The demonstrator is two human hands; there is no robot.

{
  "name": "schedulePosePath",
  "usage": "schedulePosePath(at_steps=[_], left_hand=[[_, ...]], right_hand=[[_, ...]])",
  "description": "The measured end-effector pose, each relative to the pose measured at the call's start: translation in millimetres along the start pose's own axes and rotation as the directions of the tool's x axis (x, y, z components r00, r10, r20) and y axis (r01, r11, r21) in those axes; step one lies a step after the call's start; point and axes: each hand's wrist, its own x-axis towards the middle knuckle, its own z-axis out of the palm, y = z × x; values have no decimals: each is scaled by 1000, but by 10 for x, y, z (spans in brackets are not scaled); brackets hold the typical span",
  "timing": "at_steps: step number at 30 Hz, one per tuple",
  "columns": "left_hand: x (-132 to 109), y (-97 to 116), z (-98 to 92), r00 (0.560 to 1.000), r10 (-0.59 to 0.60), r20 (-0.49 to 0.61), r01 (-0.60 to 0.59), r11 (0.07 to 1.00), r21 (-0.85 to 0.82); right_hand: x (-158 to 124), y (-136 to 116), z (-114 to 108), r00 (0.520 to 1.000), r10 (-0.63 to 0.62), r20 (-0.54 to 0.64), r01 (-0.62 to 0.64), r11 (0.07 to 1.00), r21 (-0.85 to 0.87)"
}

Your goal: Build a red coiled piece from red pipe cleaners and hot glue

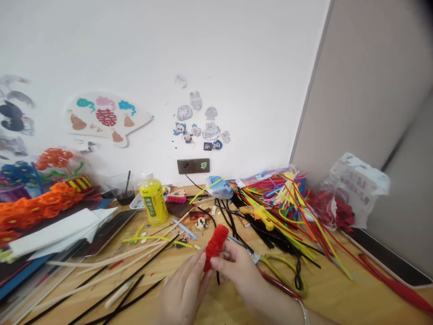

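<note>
Both my hands are low in the middle of the wooden table [216, 307]. Between them stands a red ribbed coil of pipe cleaner [214, 247]. My left hand [184, 291] holds its lower left side. My right hand [233, 271] pinches it from the right, with a metal bangle [303, 311] on that wrist. Just beyond my right hand lie scissors with yellow-green handles [284, 275], their blades pointing toward the coil. A long black pipe cleaner [125, 293] lies near my left hand.
A heap of multicoloured pipe cleaners [284, 212] with a yellow glue gun [259, 216] fills the right side. A yellow bottle [154, 198] stands at the back. Orange pipe-cleaner flowers [37, 207] lie at left, and a plastic bag [355, 189] sits right.
</note>
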Motion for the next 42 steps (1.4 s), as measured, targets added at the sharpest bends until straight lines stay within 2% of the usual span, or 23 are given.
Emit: schedulePosePath(at_steps=[3,6,8,10,13,15,17,19,22,25,28,32,35,38,40,42], left_hand=[[-53,3,22,999,-14,41,9,993,115],[-87,-4,62,999,-31,37,26,991,133],[-87,-6,86,994,-88,63,83,993,85],[-76,-9,103,979,-197,54,196,980,25],[-33,-13,97,922,-384,53,388,917,-96],[31,5,60,837,-524,157,547,808,-219],[124,50,5,771,-594,229,633,678,-373],[231,112,-51,716,-601,355,687,517,-511],[361,190,-109,661,-609,437,693,274,-667],[420,223,-133,600,-595,534,699,67,-711],[422,242,-140,567,-536,625,699,-89,-710],[411,289,-162,527,-443,725,694,-268,-668],[409,306,-193,504,-318,803,702,-390,-596],[396,293,-201,487,-193,852,716,-470,-516],[380,275,-179,478,-183,859,713,-491,-501],[361,255,-142,476,-218,852,715,-468,-519]], right_hand=[[-21,7,38,999,12,-49,-10,999,36],[-35,-1,70,995,18,-98,-13,999,50],[-38,-3,81,996,5,-91,-1,999,45],[-39,5,85,996,-13,-84,15,1000,24],[-46,31,85,994,-30,-105,28,999,-21],[-51,43,84,993,-29,-115,23,998,-54],[-51,43,77,994,-39,-106,30,996,-81],[-40,32,58,996,-62,-61,56,994,-90],[-6,11,3,993,-105,45,108,990,-90],[42,2,-69,988,-127,93,137,985,-108],[84,-5,-138,988,-123,94,134,984,-115],[87,-67,-208,975,-61,212,80,994,-79],[47,-137,-220,951,16,309,2,998,-59],[4,-164,-187,958,34,285,-30,999,-19],[-12,-143,-157,971,15,238,-13,1000,-8],[-11,-103,-137,977,-15,215,16,1000,-3]])
